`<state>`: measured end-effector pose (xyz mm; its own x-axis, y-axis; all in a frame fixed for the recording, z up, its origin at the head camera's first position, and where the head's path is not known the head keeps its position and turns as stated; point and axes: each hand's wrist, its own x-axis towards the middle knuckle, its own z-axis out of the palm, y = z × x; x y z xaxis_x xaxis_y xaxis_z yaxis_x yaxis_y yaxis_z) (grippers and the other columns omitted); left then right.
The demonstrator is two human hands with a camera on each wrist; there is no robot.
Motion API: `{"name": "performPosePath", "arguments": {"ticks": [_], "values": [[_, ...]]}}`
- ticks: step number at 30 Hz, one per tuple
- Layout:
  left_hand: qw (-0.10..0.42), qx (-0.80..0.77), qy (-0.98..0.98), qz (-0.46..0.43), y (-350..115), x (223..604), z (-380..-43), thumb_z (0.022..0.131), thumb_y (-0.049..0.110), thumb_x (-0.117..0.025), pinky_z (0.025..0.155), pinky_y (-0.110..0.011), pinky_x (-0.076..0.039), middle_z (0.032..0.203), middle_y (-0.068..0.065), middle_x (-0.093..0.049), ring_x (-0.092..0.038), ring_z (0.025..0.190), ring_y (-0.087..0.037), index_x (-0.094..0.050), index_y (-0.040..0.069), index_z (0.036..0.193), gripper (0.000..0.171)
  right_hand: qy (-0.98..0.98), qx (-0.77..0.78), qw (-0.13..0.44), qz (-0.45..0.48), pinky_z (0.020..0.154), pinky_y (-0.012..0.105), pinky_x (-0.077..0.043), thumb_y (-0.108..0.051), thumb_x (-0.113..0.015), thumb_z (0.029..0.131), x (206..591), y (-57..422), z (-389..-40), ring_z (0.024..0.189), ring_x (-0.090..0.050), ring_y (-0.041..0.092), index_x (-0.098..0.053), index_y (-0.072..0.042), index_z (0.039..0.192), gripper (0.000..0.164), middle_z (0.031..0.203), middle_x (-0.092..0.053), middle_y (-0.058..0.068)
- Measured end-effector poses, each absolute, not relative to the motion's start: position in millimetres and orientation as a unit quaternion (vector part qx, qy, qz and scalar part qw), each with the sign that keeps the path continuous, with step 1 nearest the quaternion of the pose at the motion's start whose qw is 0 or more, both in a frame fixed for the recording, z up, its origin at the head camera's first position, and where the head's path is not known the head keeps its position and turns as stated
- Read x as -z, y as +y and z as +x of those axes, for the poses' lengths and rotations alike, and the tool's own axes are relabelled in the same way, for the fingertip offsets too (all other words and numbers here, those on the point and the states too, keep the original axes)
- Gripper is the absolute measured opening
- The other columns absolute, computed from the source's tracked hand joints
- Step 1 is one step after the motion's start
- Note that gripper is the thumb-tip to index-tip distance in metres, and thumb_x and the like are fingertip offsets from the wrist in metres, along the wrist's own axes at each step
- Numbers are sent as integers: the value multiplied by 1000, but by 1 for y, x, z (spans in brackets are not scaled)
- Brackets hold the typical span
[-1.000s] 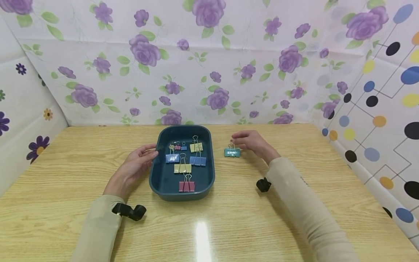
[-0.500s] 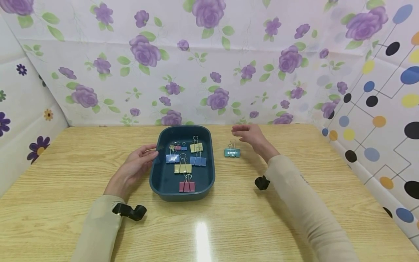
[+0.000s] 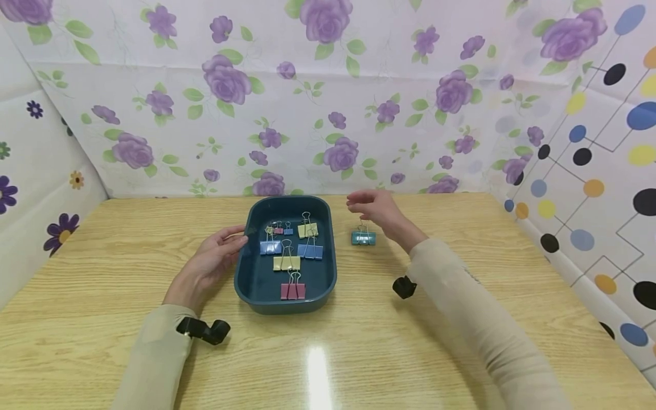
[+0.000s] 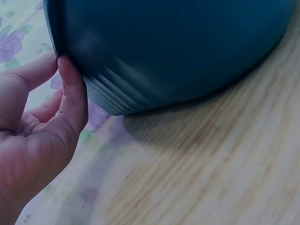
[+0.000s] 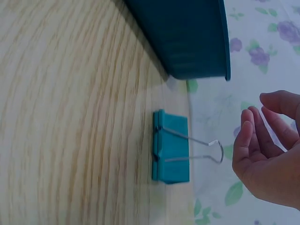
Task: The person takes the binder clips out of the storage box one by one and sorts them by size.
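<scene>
My left hand [image 3: 217,256] pinches the left rim of a dark teal plastic tray [image 3: 241,285]; thumb and finger meet at its edge in the left wrist view. Inside lie several binder clips: a pink clip [image 3: 292,291], yellow clips such as the near yellow clip [image 3: 286,263], blue clips including the right blue clip [image 3: 310,252], and tiny ones at the back. To the tray's right, a teal binder clip [image 5: 172,147] stands on the table, wire handles up. Just above and behind it hovers my right hand [image 3: 381,212], fingers loosely bent, holding nothing; a gap separates them in the right wrist view.
The wooden table [image 3: 379,341] meets a flowered cloth [image 3: 359,114] behind the tray. A dotted cloth [image 3: 605,188] hangs at the right, another flowered cloth [image 3: 41,171] at the left. Each wrist carries a black camera, such as the right wrist camera [image 3: 404,287].
My right hand has lifted off the teal clip's handles, then shifted left above it. The clip stays in place, as do the left hand and the tray.
</scene>
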<state>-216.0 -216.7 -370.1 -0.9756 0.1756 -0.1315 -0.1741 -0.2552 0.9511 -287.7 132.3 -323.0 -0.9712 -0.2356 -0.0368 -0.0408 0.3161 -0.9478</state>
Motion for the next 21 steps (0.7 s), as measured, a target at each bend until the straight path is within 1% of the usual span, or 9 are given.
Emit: {"name": "performPosePath", "arguments": {"ticks": [10,16,19,21], "values": [[109,-792,601,3,-214,371,-220,96,3,-59,80,-21,-52,102,-4,-65,-63,89,-10,-35,-6,138,50,819,549,118,-117,94,39,-48,-9,-66,92,311,109,-282,111,-59,24,-61,-1,125,34,120,-64,13],[111,-781,615,4,-216,371,-219,96,5,-59,82,-21,-51,104,-3,-64,-62,92,-9,-33,-7,141,53,836,513,126,-149,87,35,-52,-5,-65,91,303,95,-278,101,-62,22,-63,3,122,32,113,-66,10],[110,-777,620,4,-217,370,-218,96,6,-59,82,-20,-51,105,-3,-63,-62,93,-9,-32,-7,142,55,837,505,138,-158,86,34,-53,-4,-64,91,298,88,-276,100,-63,22,-62,4,122,32,112,-66,12],[111,-775,622,2,-218,370,-217,96,6,-59,83,-20,-50,106,-3,-63,-62,94,-10,-32,-7,142,55,834,505,159,-153,87,35,-53,-3,-63,92,295,83,-273,102,-63,24,-62,5,123,32,113,-65,13]]}}
